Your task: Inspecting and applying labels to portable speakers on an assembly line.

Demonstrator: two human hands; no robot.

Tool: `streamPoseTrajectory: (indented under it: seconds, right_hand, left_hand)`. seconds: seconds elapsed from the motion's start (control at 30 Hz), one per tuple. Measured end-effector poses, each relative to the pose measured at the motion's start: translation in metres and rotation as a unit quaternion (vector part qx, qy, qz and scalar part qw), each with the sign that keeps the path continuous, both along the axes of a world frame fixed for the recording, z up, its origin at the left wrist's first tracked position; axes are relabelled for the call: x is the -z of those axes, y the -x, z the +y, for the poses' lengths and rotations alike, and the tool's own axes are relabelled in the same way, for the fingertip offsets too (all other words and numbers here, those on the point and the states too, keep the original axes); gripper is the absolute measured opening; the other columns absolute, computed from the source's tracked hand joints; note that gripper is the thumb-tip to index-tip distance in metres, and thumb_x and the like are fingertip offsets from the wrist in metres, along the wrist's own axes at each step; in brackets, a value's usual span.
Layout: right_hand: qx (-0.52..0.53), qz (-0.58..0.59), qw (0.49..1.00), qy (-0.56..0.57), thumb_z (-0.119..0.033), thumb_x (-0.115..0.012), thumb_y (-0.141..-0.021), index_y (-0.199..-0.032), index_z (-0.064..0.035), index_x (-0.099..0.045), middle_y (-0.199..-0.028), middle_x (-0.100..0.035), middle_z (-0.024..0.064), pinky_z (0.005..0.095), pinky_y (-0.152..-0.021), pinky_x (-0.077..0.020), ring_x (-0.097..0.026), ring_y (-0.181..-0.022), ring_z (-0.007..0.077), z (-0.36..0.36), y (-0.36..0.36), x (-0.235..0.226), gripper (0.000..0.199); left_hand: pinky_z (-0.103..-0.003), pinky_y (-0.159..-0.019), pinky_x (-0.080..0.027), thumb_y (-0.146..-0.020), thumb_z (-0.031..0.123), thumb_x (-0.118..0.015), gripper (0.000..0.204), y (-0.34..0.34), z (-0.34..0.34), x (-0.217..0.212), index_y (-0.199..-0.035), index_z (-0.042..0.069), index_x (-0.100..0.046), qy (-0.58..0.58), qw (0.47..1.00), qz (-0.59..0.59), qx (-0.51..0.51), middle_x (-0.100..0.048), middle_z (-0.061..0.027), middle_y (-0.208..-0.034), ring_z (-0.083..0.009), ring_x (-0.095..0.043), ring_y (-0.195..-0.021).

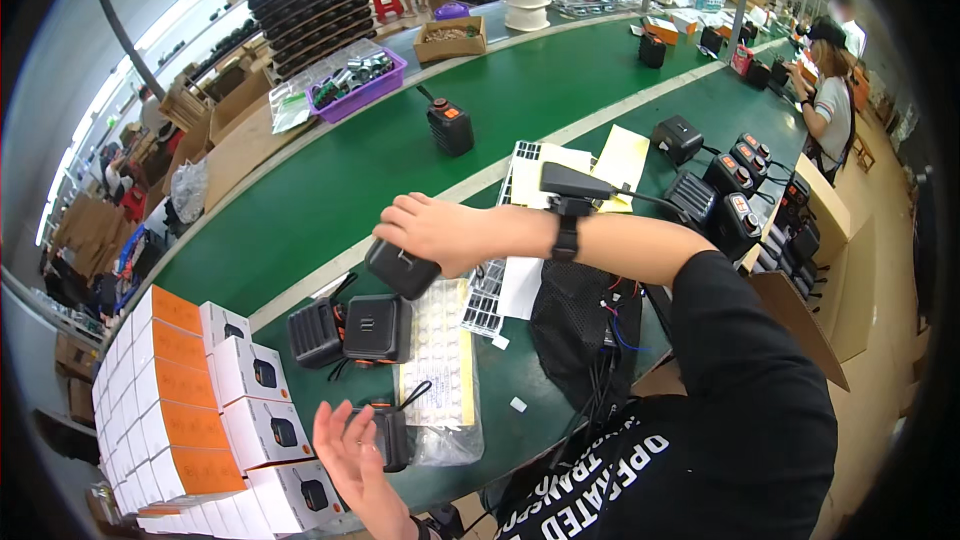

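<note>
Holding a small black boxy plastic speaker (402, 269) in my right hand (432, 232), grip closed around it above the green desk (420, 155); my left hand (352, 460) hovers wide open at the near edge beside another black speaker (388, 434).

1. The right hand (435, 230) holds a black unit (402, 269) above the desk (330, 190); the green belt beyond it lies open up to 1 lone black device (450, 126).
2. Below it, 2 black units (350, 331) and a sticker sheet (438, 350) fill the near desk.
3. The left hand (350, 460) hangs open just beside another black unit (390, 435); stacked white and orange boxes (200, 390) wall off its left.
4. A black mesh bag (580, 325) with wires blocks the right.
</note>
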State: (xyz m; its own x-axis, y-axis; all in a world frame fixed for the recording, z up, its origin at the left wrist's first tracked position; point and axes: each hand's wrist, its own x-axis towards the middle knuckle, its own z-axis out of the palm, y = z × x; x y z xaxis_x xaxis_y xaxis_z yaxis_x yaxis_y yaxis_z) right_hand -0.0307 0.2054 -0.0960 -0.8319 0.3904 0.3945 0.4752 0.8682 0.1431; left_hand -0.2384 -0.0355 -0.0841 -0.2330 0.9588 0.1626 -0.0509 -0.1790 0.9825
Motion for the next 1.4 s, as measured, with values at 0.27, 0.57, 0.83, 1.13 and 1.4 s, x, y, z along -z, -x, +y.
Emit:
streamPoseTrajectory:
  seconds: [0.27, 0.57, 0.83, 1.13, 1.4]
  right_hand:
    - [-0.095, 0.095, 0.974, -0.180, -0.023, -0.052, -0.075, -0.099, -0.0066, -0.051, -0.111, -0.050, 0.0097, 0.0466, -0.096, -0.0350, -0.047, -0.107, 0.0255, -0.152, -0.005, -0.035, 0.029]
    - [0.010, 0.402, 0.902, 0.155, -0.001, -0.055, -0.073, -0.140, 0.0016, -0.017, -0.145, -0.016, 0.0227, 0.0435, -0.106, -0.0249, -0.021, -0.133, 0.0379, -0.197, -0.087, -0.055, 0.077]
    - [0.016, 0.546, 0.752, 0.370, -0.024, -0.080, -0.068, -0.136, 0.0028, -0.027, -0.128, -0.043, 0.0163, 0.0341, -0.089, -0.0460, -0.049, -0.112, 0.0215, -0.216, -0.086, -0.039, 0.090]
    - [-0.005, 0.584, 0.688, 0.431, -0.026, -0.078, -0.071, -0.132, 0.0068, -0.033, -0.112, -0.052, 0.0163, 0.0332, -0.081, -0.0478, -0.053, -0.103, 0.0206, -0.217, -0.073, -0.039, 0.082]
    - [-0.052, 0.562, 0.672, 0.480, -0.044, -0.037, -0.095, -0.138, 0.0037, -0.025, -0.118, -0.049, 0.0115, 0.0269, -0.086, -0.0408, -0.050, -0.099, 0.0134, -0.210, -0.075, -0.044, 0.066]
  left_hand:
    - [-0.035, -0.098, -0.033, -0.076, 0.014, -0.064, 0.071, -0.037, 0.033, -0.036, -0.136, 0.002, -0.029, -0.014, 0.942, 0.264, 0.205, -0.043, -0.0164, -0.128, -0.0247, -0.045, -0.115]
    - [-0.039, -0.100, -0.035, -0.063, 0.013, -0.072, 0.089, -0.073, 0.032, -0.010, -0.138, 0.003, -0.025, -0.131, 0.979, -0.033, 0.153, -0.043, -0.0144, -0.127, -0.0270, -0.046, -0.115]
    - [-0.033, -0.087, -0.043, -0.055, 0.030, -0.087, 0.092, -0.120, 0.028, -0.031, -0.122, 0.005, -0.031, -0.221, 0.966, 0.028, 0.134, -0.042, -0.0141, -0.112, -0.0237, -0.050, -0.100]
    - [-0.034, -0.078, -0.045, -0.063, 0.029, -0.078, 0.072, -0.105, 0.024, -0.033, -0.118, 0.004, -0.038, -0.249, 0.951, 0.133, 0.128, -0.047, -0.0175, -0.103, -0.0257, -0.051, -0.093]
    - [-0.034, -0.086, -0.043, -0.071, 0.047, -0.068, 0.076, -0.110, 0.034, -0.043, -0.120, -0.001, -0.036, -0.121, 0.989, -0.018, 0.089, -0.050, -0.0170, -0.110, -0.0231, -0.054, -0.099]
